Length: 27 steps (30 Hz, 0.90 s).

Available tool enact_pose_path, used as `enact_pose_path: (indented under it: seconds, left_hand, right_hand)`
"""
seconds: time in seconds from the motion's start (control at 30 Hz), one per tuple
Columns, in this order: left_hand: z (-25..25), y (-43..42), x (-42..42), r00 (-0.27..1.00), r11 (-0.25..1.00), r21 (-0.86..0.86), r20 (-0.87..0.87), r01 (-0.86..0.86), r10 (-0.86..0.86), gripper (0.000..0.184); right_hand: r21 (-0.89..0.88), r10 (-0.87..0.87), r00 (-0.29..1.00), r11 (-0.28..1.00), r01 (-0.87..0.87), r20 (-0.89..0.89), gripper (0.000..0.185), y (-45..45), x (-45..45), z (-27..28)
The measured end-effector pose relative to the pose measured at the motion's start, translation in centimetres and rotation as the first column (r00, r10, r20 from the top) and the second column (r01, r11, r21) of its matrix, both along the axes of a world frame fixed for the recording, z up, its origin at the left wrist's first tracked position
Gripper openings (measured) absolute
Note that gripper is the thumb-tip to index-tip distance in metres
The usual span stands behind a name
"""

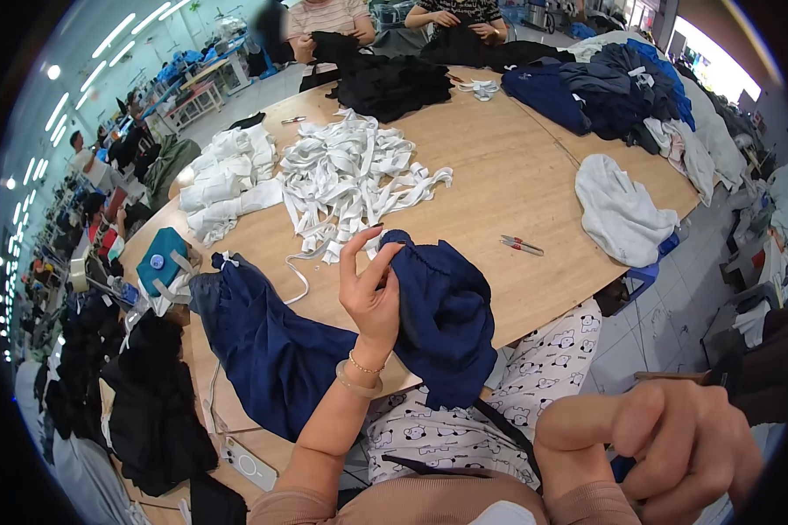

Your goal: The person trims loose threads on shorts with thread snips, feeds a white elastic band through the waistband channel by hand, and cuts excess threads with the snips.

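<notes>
My left hand (372, 293) pinches the gathered upper edge of a navy blue garment (442, 306) between thumb and fingers. The garment hangs over the table's near edge toward my lap. My right hand (683, 446) is raised close to the camera at the lower right, fingers curled closed; whatever is in them, if anything, is hidden. Left of my left forearm lies a second navy garment (271, 350) with a small white tie at its top. Beyond my left hand is a heap of white fabric strips (350, 171), one strip trailing toward the navy cloth.
On the wooden table (490, 166) lie thread snips (523, 246), folded white cloth (232, 175) and a white cloth piece (622, 210). Dark garments (390, 83) are piled at the far side, where two people handle black cloth. A phone (249, 464) sits at lower left.
</notes>
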State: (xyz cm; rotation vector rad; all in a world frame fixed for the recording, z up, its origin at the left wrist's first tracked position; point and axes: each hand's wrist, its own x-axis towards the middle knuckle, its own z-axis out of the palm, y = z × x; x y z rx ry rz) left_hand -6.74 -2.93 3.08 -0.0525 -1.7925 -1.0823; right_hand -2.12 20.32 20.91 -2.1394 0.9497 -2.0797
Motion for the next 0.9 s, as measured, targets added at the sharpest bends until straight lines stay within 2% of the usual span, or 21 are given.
enact_pose_path:
  seconds: [0.1, 0.17, 0.2, 0.23, 0.3, 0.37, 0.4, 0.47, 0.53, 0.57, 0.63, 0.67, 0.77, 0.87, 0.9]
  left_hand:
    - [0.0, 0.1, 0.0, 1.0, 1.0, 0.002, -0.006, 0.003, -0.003, 0.036]
    - [0.1, 0.2, -0.1, 1.0, 1.0, -0.004, -0.016, -0.004, 0.004, 0.036]
    - [0.1, 0.2, -0.1, 1.0, 1.0, -0.015, -0.016, -0.01, 0.01, 0.035]
    - [0.2, 0.2, -0.1, 1.0, 1.0, -0.013, -0.017, -0.006, 0.005, 0.035]
    - [0.2, 0.4, 0.0, 1.0, 1.0, -0.004, -0.019, -0.008, 0.007, 0.035]
    - [0.8, 0.4, -0.2, 0.999, 0.999, -0.037, -0.039, -0.024, 0.023, 0.036]
    - [1.4, 0.4, -0.4, 0.998, 0.996, -0.076, -0.051, -0.047, 0.044, 0.036]
    - [2.9, 0.2, -0.9, 0.991, 0.989, -0.13, -0.122, -0.065, 0.049, 0.036]
    - [5.0, 0.5, -1.0, 0.957, 0.99, -0.141, -0.284, 0.013, -0.053, 0.038]
    - [5.2, 0.6, -0.9, 0.951, 0.985, -0.17, -0.299, 0.032, -0.083, 0.039]
    - [5.4, 0.9, -0.4, 0.947, 0.973, -0.22, -0.29, 0.07, -0.134, 0.041]
    - [4.9, 1.1, 0.0, 0.956, 0.973, -0.204, -0.249, 0.107, -0.157, 0.042]
    - [3.1, 1.5, 0.8, 0.947, 0.954, -0.198, -0.187, 0.225, -0.262, 0.043]
    - [1.3, 1.8, 1.4, 0.947, 0.944, -0.222, -0.157, 0.243, -0.28, 0.036]
    - [0.7, 1.9, 1.6, 0.942, 0.937, -0.25, -0.171, 0.243, -0.29, 0.034]
  right_hand:
    - [0.029, 0.017, 1.0, 0.999, -0.017, -0.017, 0.049, 0.3, 0.2, -0.2]
    - [0.252, 0.11, 0.994, 0.962, -0.103, -0.014, 0.037, 1.2, -0.8, -0.2]
    - [0.172, 0.096, 0.995, 0.98, -0.101, 0.036, 0.009, 0.7, -1.1, -0.9]
    - [0.09, 0.084, 0.993, 0.992, -0.092, 0.082, 0.023, 0.1, -1.3, -1.6]
    - [0.042, -0.135, 0.925, 0.991, 0.128, 0.355, 0.027, -0.4, -0.9, -4.3]
    - [0.203, -0.452, 0.762, 0.891, 0.406, 0.464, 0.016, -0.8, -1.4, -6.3]
    - [0.314, -0.592, 0.748, 0.801, 0.509, 0.298, 0.011, -0.8, -3.4, -6.7]
    - [0.484, -0.787, 0.572, 0.603, 0.634, 0.23, 0.008, -1.5, -5.8, -7.6]
    - [0.577, -0.845, 0.455, 0.528, 0.623, 0.282, 0.015, -3.6, -7.4, -7.9]
    - [0.596, -0.823, 0.501, 0.55, 0.586, 0.267, 0.022, -4.0, -8.5, -8.4]
    - [0.606, -0.649, 0.645, 0.718, 0.343, 0.404, 0.028, -4.9, -9.4, -8.8]
    - [0.657, -0.606, 0.653, 0.723, 0.214, 0.454, 0.031, -5.1, -9.7, -9.3]
    - [0.75, -0.514, 0.713, 0.661, -0.025, 0.477, 0.022, -5.0, -10.2, -9.7]
    - [0.763, -0.542, 0.654, 0.641, -0.084, 0.527, 0.017, -4.0, -10.5, -10.8]
    - [0.738, -0.541, 0.637, 0.671, -0.066, 0.549, 0.015, -4.0, -10.3, -11.1]
